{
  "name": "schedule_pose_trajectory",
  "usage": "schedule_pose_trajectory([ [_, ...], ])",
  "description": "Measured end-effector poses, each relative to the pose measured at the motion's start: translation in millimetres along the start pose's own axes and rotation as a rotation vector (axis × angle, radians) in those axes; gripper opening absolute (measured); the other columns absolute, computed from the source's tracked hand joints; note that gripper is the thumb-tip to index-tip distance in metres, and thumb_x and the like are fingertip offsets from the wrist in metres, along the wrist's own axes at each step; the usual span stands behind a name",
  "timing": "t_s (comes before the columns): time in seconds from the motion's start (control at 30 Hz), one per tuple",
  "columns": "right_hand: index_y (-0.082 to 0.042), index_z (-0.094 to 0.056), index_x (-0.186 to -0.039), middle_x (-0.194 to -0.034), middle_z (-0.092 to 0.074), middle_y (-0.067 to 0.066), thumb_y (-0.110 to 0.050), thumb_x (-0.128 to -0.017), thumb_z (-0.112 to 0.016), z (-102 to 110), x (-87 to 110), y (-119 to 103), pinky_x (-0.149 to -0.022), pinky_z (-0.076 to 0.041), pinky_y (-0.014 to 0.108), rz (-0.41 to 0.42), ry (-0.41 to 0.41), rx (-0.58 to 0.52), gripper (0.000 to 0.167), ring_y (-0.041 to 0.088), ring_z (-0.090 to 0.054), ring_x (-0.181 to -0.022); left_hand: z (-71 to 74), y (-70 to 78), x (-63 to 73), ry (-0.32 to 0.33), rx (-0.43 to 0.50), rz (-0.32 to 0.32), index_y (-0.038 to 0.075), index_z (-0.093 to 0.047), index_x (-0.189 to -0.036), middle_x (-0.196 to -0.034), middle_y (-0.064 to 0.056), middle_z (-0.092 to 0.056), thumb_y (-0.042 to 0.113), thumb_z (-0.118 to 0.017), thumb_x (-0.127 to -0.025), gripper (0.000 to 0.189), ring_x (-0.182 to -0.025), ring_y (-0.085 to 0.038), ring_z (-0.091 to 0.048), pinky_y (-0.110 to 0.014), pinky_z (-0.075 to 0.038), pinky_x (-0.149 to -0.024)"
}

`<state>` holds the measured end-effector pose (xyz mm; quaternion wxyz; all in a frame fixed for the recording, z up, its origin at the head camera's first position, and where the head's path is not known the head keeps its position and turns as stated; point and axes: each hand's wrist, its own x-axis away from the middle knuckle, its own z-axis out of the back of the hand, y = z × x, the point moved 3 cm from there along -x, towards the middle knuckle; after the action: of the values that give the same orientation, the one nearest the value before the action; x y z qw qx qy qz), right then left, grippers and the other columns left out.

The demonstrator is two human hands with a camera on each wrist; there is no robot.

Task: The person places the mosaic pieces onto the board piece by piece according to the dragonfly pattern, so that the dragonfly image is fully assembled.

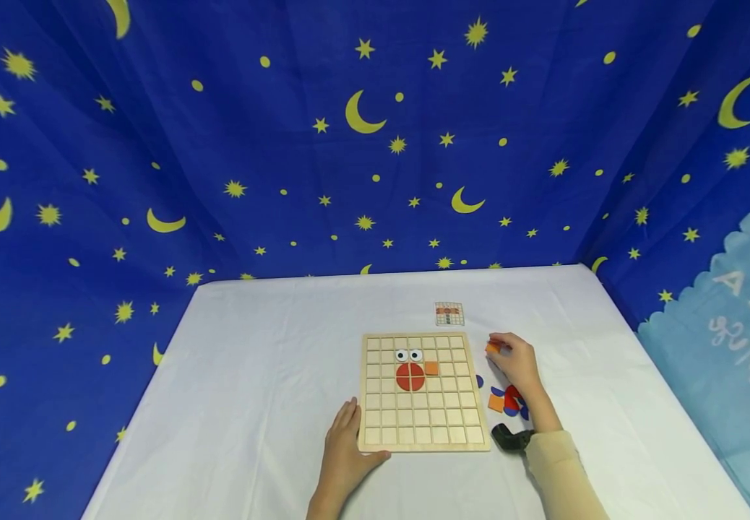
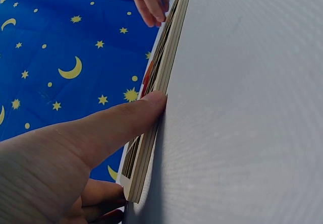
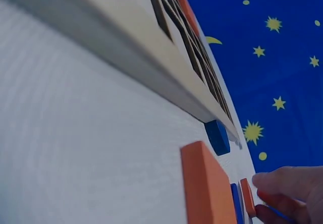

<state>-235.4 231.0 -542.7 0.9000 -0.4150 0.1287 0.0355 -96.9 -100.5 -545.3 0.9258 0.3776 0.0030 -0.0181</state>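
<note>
A wooden grid board (image 1: 389, 419) lies flat on the table. Red quarter-round pieces (image 1: 410, 377) form a circle on it, below two eye pieces (image 1: 409, 355) and beside an orange square (image 1: 431, 368). My left hand (image 1: 347, 451) steadies the board's near left corner, thumb along the near edge, fingers along the left side. In the left wrist view the straight thumb (image 2: 128, 117) presses the board's edge. Right of the board, my right hand (image 1: 514, 361) pinches an orange square piece (image 1: 493, 348) between thumb and fingers. In the right wrist view that hand (image 3: 287, 191) is partly cut off.
Behind the board lies a small picture card (image 1: 449, 313). Loose red pieces (image 1: 511, 399), an orange square (image 1: 496, 402) and blue pieces lie under and beside my right forearm; one blue piece (image 1: 480, 381) is close to the board's right edge. A black curved object (image 1: 510, 438) is at my right wrist.
</note>
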Motion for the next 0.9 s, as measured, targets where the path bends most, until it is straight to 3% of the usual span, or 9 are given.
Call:
schedule_pose_trajectory([
  [0.33, 0.009, -0.062, -0.114, -0.111, -0.064, 0.027, 0.002, -0.078, -0.069, 0.2, 1.2, 6.0, -0.093, -0.048, 0.053, -0.059, -0.035, 0.021, 0.037, 0.040, -0.060, -0.103, 0.2, -0.4, 0.8, 0.004, -0.012, -0.007, -0.014, -0.044, -0.134, -0.146, -0.026, -0.041, 0.032, -0.088, -0.057, 0.100, -0.138, -0.043, -0.034, -0.062, -0.031, -0.107],
  [0.9, 0.009, -0.063, -0.112, -0.106, -0.066, 0.027, 0.003, -0.078, -0.070, -0.5, 2.9, 5.2, -0.086, -0.051, 0.051, -0.026, -0.021, 0.017, 0.035, 0.037, -0.063, -0.095, 0.7, -0.4, 1.0, 0.018, -0.022, -0.028, -0.015, -0.045, -0.133, -0.144, -0.027, -0.042, 0.032, -0.089, -0.057, 0.099, -0.136, -0.043, -0.036, -0.061, -0.032, -0.107],
])
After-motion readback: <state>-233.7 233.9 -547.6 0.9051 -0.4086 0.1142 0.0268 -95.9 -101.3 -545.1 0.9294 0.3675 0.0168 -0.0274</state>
